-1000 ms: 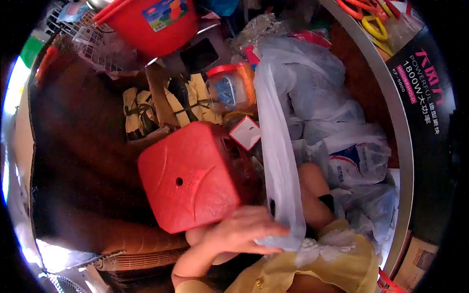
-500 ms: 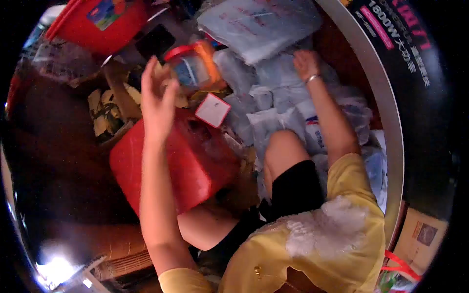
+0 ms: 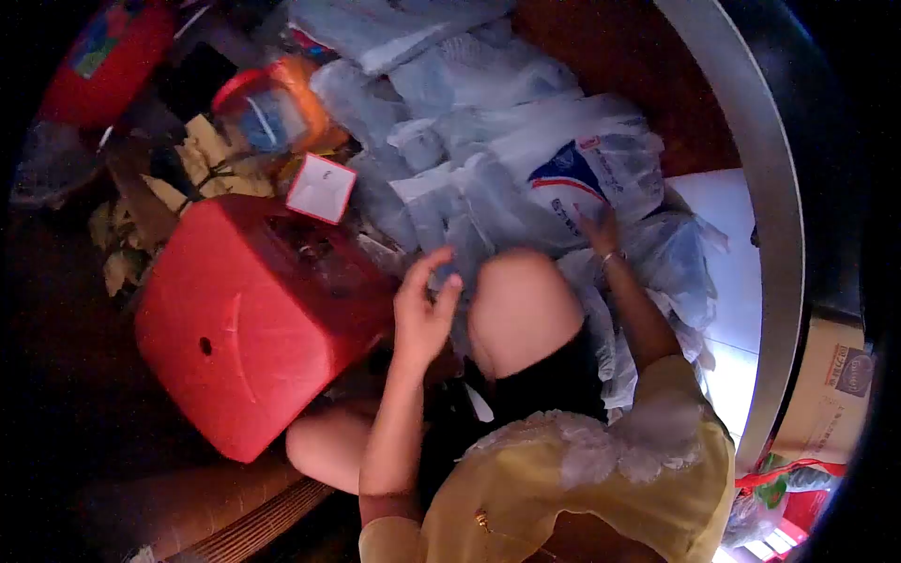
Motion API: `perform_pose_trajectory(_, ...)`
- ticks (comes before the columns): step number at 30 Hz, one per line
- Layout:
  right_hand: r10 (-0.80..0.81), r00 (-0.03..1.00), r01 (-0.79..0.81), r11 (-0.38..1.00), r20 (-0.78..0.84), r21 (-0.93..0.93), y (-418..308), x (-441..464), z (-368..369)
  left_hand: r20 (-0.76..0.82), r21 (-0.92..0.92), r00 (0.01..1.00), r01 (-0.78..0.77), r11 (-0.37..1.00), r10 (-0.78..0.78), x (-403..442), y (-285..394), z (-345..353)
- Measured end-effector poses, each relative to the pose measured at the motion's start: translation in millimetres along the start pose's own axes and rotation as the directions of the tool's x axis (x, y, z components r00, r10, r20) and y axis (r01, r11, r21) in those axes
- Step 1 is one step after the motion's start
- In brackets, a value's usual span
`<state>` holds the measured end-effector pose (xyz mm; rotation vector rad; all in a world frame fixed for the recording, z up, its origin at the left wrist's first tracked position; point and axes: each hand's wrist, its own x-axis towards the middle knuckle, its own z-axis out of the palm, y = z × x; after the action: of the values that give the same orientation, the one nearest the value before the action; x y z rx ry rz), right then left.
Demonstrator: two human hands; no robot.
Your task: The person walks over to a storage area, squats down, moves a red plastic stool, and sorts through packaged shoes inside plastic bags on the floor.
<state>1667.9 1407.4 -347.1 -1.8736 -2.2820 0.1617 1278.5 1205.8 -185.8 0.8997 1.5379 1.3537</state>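
Observation:
My left hand (image 3: 427, 310) is raised in front of my bent knee, thumb and fingers apart with nothing between them. To the right of the knee, my right hand (image 3: 601, 235) has its fingers closed at the lower edge of a white plastic bag (image 3: 624, 174) with a blue and red print. The fingertips are dim and partly lost against the plastic. More pale plastic bags (image 3: 488, 75) lie heaped around and beyond it. A red plastic stool (image 3: 239, 328) lies tipped over left of my left hand, and a small white box with a red edge (image 3: 321, 188) sits just past it.
An orange and red item with a clear window (image 3: 272, 108) stands at the upper left, near torn yellowish scraps (image 3: 221, 159). A red tub (image 3: 113, 66) is farther left. A curved grey edge (image 3: 751, 103) bounds the right side, with a cardboard box (image 3: 821, 394) beyond.
My left hand has come down from above the stool to near my knee. My right hand has drawn back toward my body, and the printed bag now shows more fully. The view has shifted.

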Motion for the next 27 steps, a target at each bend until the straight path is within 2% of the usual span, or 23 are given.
perform_pose_trajectory(1, 0.095, 0.995, -0.096, 0.995, 0.022, 0.011, 6.5, 9.8, -1.4, -0.006, -0.105, 0.997, 0.074, 0.992, -0.075, 8.1, -31.3, 13.3)
perform_pose_trajectory(2, 0.19, 0.981, -0.191, 0.982, 0.044, 0.017, 13.8, 19.5, -2.5, 0.001, -0.11, 0.997, 0.075, 0.991, -0.075, 14.4, -59.6, 27.8)
perform_pose_trajectory(3, 0.308, 0.929, -0.309, 0.951, 0.205, -0.029, 6.5, 36.9, -16.1, 0.028, -0.21, 0.981, 0.194, 0.958, -0.192, 21.4, -84.4, 43.3)
perform_pose_trajectory(4, 0.361, 0.891, -0.359, 0.931, 0.276, -0.06, 5.8, 42.3, -16.9, 0.063, -0.306, 0.952, 0.304, 0.902, -0.3, 27.2, -100.7, 57.2)
perform_pose_trajectory(5, 0.411, 0.844, -0.403, 0.91, 0.344, -0.098, 5.5, 47.6, -17.5, 0.062, -0.316, 0.953, 0.301, 0.9, -0.297, 32.9, -108.5, 70.6)
perform_pose_trajectory(6, 0.498, 0.857, -0.508, 0.859, 0.13, 0.058, 11.6, 46.7, -4.1, 0.125, -0.401, 0.948, 0.317, 0.859, -0.291, 39.4, -113.5, 86.7)
perform_pose_trajectory(7, 0.594, 0.802, -0.565, 0.79, -0.069, 0.236, 19.5, 44.2, 7.1, 0.19, -0.476, 0.94, 0.341, 0.811, -0.284, 46.6, -117.7, 103.1)
perform_pose_trajectory(8, 0.588, 0.805, -0.56, 0.795, -0.072, 0.235, 20.4, 39.3, 6.4, 0.186, -0.481, 0.942, 0.337, 0.81, -0.281, 56.8, -132.8, 125.2)
perform_pose_trajectory(9, 0.72, 0.673, -0.656, 0.473, 0.172, 0.588, 16.7, 28.6, 0.8, -0.032, -0.292, 0.991, 0.112, 0.95, -0.127, 68.5, -153.3, 149.5)
perform_pose_trajectory(10, 0.69, 0.631, -0.665, 0.246, 0.354, 0.705, -0.2, 17.8, -15.8, -0.217, -0.044, 0.973, -0.09, 0.995, 0.079, 77.0, -163.9, 166.9)
perform_pose_trajectory(11, 0.636, 0.567, -0.674, -0.007, 0.523, 0.739, -20.2, 6.7, -34.3, -0.236, -0.05, 0.969, -0.089, 0.995, 0.075, 79.6, -153.9, 172.8)
perform_pose_trajectory(13, 0.561, 0.573, -0.709, -0.027, 0.598, 0.705, -46.5, -5.7, -49.7, -0.353, -0.038, 0.916, 0.19, 0.981, -0.191, 80.4, -121.6, 172.1)
perform_pose_trajectory(14, 0.559, 0.534, -0.683, -0.158, 0.635, 0.713, -44.6, -7.3, -47.0, -0.367, -0.042, 0.909, 0.194, 0.98, -0.196, 79.0, -118.0, 168.9)
perform_pose_trajectory(15, 0.547, 0.494, -0.645, -0.291, 0.676, 0.707, -43.3, -7.4, -42.4, -0.267, -0.164, 0.931, 0.21, 0.964, -0.249, 77.0, -116.6, 163.3)
perform_pose_trajectory(16, 0.533, 0.498, -0.654, -0.286, 0.684, 0.7, -32.8, -2.6, -28.3, -0.225, -0.222, 0.937, 0.217, 0.951, -0.266, 73.6, -112.8, 157.6)
perform_pose_trajectory(17, 0.509, 0.597, -0.57, -0.276, 0.62, 0.774, -11.1, 1.9, -5.9, -0.181, -0.279, 0.942, 0.227, 0.933, -0.283, 70.5, -106.3, 150.7)
perform_pose_trajectory(19, 0.484, 0.683, -0.475, -0.274, 0.547, 0.836, 3.3, 7.0, 0.5, 0.076, -0.12, 0.996, 0.056, 0.991, -0.047, 48.9, -82.8, 137.9)
perform_pose_trajectory(20, 0.429, 0.676, -0.516, -0.305, 0.599, 0.801, 0.7, 10.4, -13.0, 0.071, -0.116, 0.996, 0.065, 0.991, -0.057, 49.1, -61.8, 131.0)
perform_pose_trajectory(22, 0.321, 0.654, -0.587, -0.355, 0.685, 0.727, 2.7, 7.2, -38.1, 0.188, -0.071, 0.958, -0.208, 0.976, 0.217, 45.9, -24.7, 119.7)
perform_pose_trajectory(23, 0.312, 0.656, -0.592, -0.351, 0.687, 0.725, 25.9, 19.5, -37.2, 0.177, -0.068, 0.96, -0.209, 0.976, 0.217, 51.4, -19.8, 119.0)
perform_pose_trajectory(25, 0.273, 0.704, -0.572, -0.329, 0.656, 0.751, 37.2, 49.5, -53.3, 0.087, -0.167, 0.936, -0.323, 0.932, 0.34, 66.6, -11.9, 115.3)
perform_pose_trajectory(27, 0.175, 0.789, -0.544, -0.25, 0.59, 0.801, 22.8, 106.5, -76.9, 0.109, -0.16, 0.94, -0.303, 0.939, 0.322, 94.3, 6.3, 90.9)
